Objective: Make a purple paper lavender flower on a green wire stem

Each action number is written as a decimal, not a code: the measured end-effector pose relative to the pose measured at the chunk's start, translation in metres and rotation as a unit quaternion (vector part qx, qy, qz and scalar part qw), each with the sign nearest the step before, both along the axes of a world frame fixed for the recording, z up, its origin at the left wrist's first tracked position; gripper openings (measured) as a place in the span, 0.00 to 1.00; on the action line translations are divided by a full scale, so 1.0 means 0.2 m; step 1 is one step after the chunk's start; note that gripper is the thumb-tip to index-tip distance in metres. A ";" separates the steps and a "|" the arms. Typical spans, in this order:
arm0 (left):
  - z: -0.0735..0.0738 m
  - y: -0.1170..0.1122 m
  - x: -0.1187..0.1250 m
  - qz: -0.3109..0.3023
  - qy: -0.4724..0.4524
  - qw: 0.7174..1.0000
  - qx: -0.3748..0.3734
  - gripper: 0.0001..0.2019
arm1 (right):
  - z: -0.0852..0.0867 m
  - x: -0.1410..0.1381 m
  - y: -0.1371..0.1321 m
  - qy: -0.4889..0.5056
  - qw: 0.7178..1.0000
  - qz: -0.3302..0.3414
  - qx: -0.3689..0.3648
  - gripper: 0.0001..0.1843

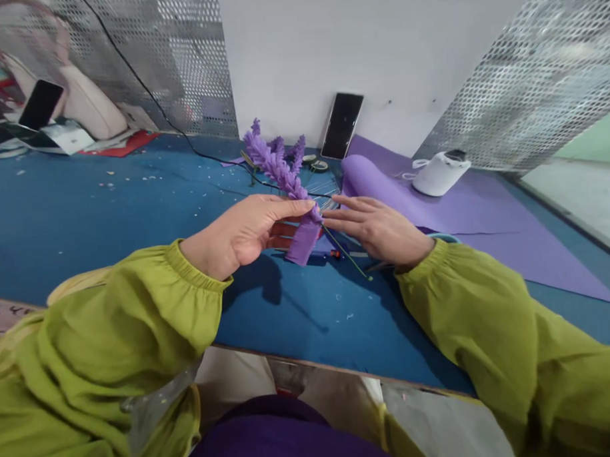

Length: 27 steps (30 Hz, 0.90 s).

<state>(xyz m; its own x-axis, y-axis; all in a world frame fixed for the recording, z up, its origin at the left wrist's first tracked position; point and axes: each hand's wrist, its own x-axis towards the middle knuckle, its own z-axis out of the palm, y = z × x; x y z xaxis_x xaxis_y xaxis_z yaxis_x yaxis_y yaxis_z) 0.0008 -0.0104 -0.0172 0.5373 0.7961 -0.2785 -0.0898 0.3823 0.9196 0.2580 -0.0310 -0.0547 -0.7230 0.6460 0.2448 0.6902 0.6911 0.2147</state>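
Note:
My left hand point(250, 230) is closed around the lower part of a purple artificial flower point(277, 168), thumb on top. The flower tilts up and to the left, with frilled petals along its spike. A loose purple strip point(304, 242) hangs from its base, and a thin green stem point(346, 252) runs down to the right. Beside it is my right hand point(378, 227), fingers stretched out and apart, tips close to the flower's base; whether they touch it I cannot tell. Beneath the hands lies a dark blue tool point(320, 256), partly hidden.
Purple sheets point(546, 253) cover the right of the blue table point(159, 207), with a white roll-shaped item point(440, 174) on them. A phone point(342, 126) leans on the white board point(379, 46). Thin wires lie behind my hands. A black cable point(144, 87), a bag point(93, 99) and another phone point(41, 104) are at left.

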 end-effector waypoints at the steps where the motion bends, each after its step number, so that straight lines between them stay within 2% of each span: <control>1: 0.00 0.00 0.00 -0.003 -0.001 1.000 -0.006 0.11 | -0.01 0.00 0.01 -0.013 1.000 0.013 -0.018 0.28; 4: -0.01 0.00 0.00 -0.013 -0.007 1.000 -0.010 0.12 | -0.03 -0.02 0.03 -0.016 0.998 0.034 -0.041 0.26; 9: -0.01 -0.01 -0.02 -0.009 -0.012 1.000 0.001 0.12 | -0.02 -0.06 0.00 -0.038 0.998 0.044 -0.035 0.25; 14: -0.01 0.00 -0.08 0.038 -0.003 0.999 0.019 0.12 | -0.01 -0.10 -0.05 -0.056 0.997 0.010 -0.043 0.27; 17: -0.01 0.02 -0.11 0.057 -0.010 0.998 0.037 0.13 | -0.01 -0.10 -0.08 -0.035 0.998 -0.017 -0.054 0.23; 20: 0.00 0.03 -0.13 0.069 -0.021 0.996 0.043 0.12 | -0.04 -0.07 -0.08 0.050 0.996 -0.009 -0.077 0.14; 23: 0.01 0.05 -0.14 0.097 -0.037 0.994 0.037 0.11 | -0.07 -0.04 -0.07 0.186 0.975 0.001 -0.121 0.12; 25: 0.00 0.06 -0.14 0.127 -0.051 0.990 0.040 0.11 | -0.08 -0.02 -0.07 0.294 0.945 -0.052 -0.129 0.13; 27: -0.01 0.06 -0.14 0.144 -0.067 0.986 0.047 0.11 | -0.07 -0.02 -0.07 0.399 0.897 -0.120 -0.146 0.12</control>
